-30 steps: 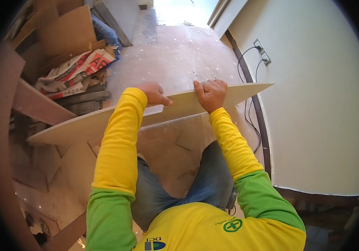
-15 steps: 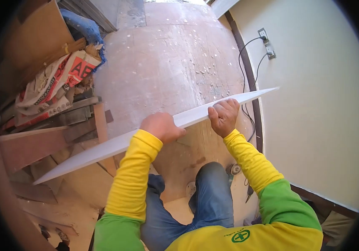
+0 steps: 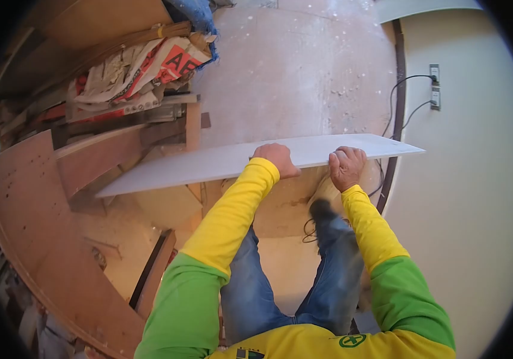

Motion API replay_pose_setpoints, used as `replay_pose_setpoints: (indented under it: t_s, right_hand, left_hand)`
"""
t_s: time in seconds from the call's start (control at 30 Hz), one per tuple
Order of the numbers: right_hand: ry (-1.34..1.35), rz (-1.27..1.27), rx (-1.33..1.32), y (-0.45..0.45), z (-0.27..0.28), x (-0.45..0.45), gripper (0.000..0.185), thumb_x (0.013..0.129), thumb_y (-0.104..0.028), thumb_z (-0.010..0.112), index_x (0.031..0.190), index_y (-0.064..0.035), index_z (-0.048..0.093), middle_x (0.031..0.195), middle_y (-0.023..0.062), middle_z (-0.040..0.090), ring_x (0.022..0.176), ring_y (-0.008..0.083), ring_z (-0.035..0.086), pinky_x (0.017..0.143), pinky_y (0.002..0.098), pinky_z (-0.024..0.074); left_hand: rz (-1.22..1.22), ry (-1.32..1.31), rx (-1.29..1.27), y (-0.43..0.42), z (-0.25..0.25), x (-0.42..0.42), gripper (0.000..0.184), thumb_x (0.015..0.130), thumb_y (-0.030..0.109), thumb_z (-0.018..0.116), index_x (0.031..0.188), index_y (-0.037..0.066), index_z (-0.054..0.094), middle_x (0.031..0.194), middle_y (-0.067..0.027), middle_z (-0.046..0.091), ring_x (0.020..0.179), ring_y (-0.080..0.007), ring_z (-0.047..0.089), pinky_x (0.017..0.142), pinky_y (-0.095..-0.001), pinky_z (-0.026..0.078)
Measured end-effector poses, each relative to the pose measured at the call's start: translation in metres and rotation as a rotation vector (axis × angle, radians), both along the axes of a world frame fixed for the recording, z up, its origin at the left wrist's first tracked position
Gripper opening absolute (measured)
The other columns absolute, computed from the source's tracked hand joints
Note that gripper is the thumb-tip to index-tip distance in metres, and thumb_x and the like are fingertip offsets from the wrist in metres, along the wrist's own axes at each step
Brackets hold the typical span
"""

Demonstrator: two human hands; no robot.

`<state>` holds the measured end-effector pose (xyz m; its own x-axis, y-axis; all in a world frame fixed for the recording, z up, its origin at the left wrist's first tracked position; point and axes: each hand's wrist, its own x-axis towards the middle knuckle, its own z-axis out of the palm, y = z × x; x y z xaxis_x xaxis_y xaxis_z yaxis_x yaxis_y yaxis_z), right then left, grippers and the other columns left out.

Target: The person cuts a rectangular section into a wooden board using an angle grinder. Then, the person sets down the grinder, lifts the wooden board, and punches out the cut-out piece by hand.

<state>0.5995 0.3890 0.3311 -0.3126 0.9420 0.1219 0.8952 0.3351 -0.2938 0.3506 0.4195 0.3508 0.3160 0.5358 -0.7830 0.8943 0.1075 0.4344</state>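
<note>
A long pale board (image 3: 208, 163) stretches across the view in front of me, its left end tapering off low and its right end near the wall. My left hand (image 3: 276, 158) grips its near edge around the middle, fingers curled over the top. Farther right on the same edge, my right hand (image 3: 347, 167) is closed round it, knuckles up. The board is off the floor, above my legs, and its broad upper face shows.
Crumpled printed sacks (image 3: 140, 75) lie on stacked wood at the upper left. A curved brown wooden panel (image 3: 59, 239) stands at the left. Two plugs with black cables sit in outlets (image 3: 435, 87) on the right wall (image 3: 466, 179). A dark-edged beam (image 3: 153, 272) lies lower left.
The board has tilted so that its broad face shows, with both hands still on it. My legs have shifted, and the view has turned left, showing more of the brown panel.
</note>
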Motion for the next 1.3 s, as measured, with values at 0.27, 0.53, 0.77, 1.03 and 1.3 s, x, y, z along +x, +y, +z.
replay_pose_setpoints:
  t_s: [0.27,0.53,0.77,1.03,1.3]
  right_hand:
    - [0.158,-0.037,-0.107,0.006,0.014,0.005,0.026,0.088,-0.034,0.066,0.1,-0.0112,0.069,0.108,0.0072,0.067,0.105,0.0281,0.059,0.102,0.0517,0.0342]
    - [0.795,-0.667,-0.564,-0.114,0.03,0.08,0.045,0.093,-0.025,0.069,0.127,0.0005,0.055,0.118,0.0144,0.064,0.105,0.0242,0.062,0.09,0.0356,0.0496]
    - [0.871,-1.144,-1.202,-0.163,-0.027,0.094,0.05,0.1,-0.047,0.054,0.124,-0.0031,0.056,0.097,0.0061,0.062,0.08,0.0129,0.059,0.069,0.0273,0.0472]
    - [0.81,-1.019,-1.371,-0.183,-0.047,0.085,0.058,0.098,-0.058,0.047,0.124,-0.0069,0.056,0.097,0.0068,0.063,0.074,0.0138,0.058,0.057,0.0277,0.0434]
    - [0.815,-1.039,-1.358,-0.194,-0.055,0.091,0.055,0.099,-0.055,0.044,0.127,-0.0091,0.057,0.103,0.0073,0.064,0.075,0.0145,0.059,0.06,0.029,0.0443]
  left_hand:
    - [-0.042,0.13,-0.177,0.011,0.001,0.01,0.069,0.071,0.057,0.067,0.118,0.007,0.071,0.117,-0.018,0.069,0.108,-0.0325,0.065,0.096,-0.0402,0.05]
    - [0.018,0.158,-0.207,-0.003,0.005,0.025,0.066,0.07,0.057,0.072,0.113,0.006,0.07,0.115,-0.0177,0.069,0.108,-0.0345,0.063,0.096,-0.0406,0.049]
    - [0.016,0.131,-0.139,-0.035,-0.004,0.033,0.066,0.069,0.056,0.073,0.111,0.005,0.069,0.114,-0.018,0.068,0.108,-0.0348,0.063,0.095,-0.041,0.049]
    - [0.017,0.161,-0.186,-0.035,-0.001,0.04,0.065,0.071,0.05,0.068,0.119,0.007,0.067,0.12,-0.0164,0.067,0.112,-0.0322,0.063,0.098,-0.0402,0.049]
    - [0.075,0.138,-0.21,-0.032,0.027,0.078,0.061,0.071,0.05,0.068,0.112,0.006,0.069,0.113,-0.0182,0.069,0.107,-0.0348,0.064,0.094,-0.041,0.05]
